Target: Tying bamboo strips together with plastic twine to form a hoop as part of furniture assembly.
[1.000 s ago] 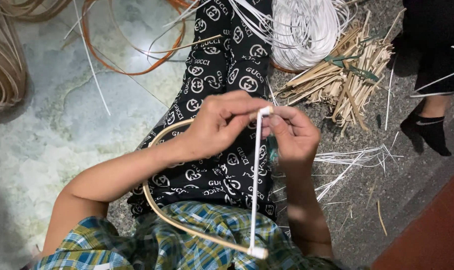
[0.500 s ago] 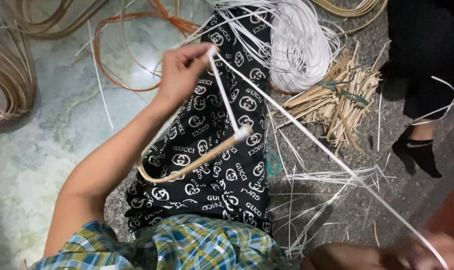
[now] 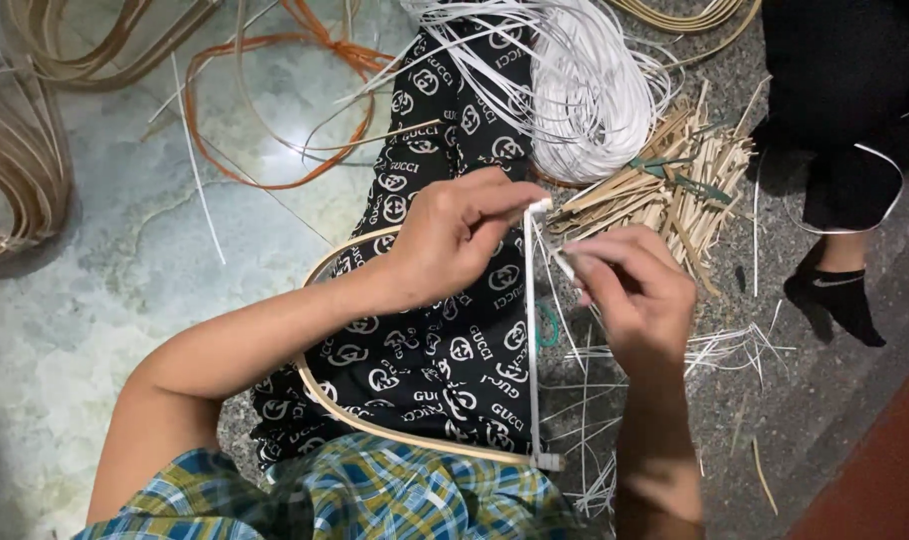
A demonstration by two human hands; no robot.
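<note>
My left hand pinches the top end of a bent cane bow, whose white-wrapped straight side runs down to a knot near my lap. My right hand sits just right of that top end, fingers closed on a thin white plastic strip that leads to the bow's tip. The tan curved part of the bow loops under my left forearm and across my black patterned trouser leg.
A bundle of white plastic strips lies ahead, with short tan cane sticks to its right. Orange and tan cane coils lie on the floor at left. Another person's leg in a black sock is at right. Loose white offcuts litter the ground.
My left hand has come back down from its raised position, bringing the bow upright in front of me. My right hand has moved up from the lower right edge to meet it.
</note>
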